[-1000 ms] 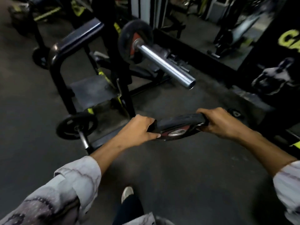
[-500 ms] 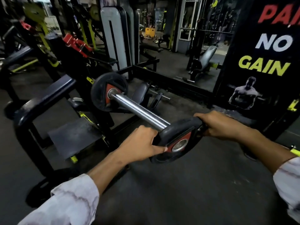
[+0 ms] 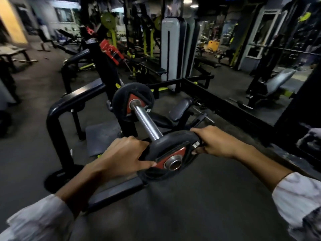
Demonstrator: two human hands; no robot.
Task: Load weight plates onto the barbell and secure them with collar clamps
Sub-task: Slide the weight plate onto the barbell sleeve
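Observation:
A black weight plate (image 3: 169,150) with a red centre and a steel hole sits at the near end of the chrome barbell sleeve (image 3: 147,124), its face tilted toward me. My left hand (image 3: 125,153) grips the plate's left rim. My right hand (image 3: 217,141) grips its right rim, fingers curled over the top edge. Farther along the sleeve, a second black and red plate (image 3: 132,101) sits against the bar's inner end. No collar clamp is visible.
A black tubular frame (image 3: 69,105) of the bench rack stands left of the bar, with a dark mat (image 3: 102,136) under it. Gym machines, benches and a white padded column (image 3: 170,49) fill the background. A mirror wall (image 3: 260,66) runs along the right.
The plate rose from below the bar's end up to the sleeve tip and now sits on it. My view lifted, showing more of the gym behind.

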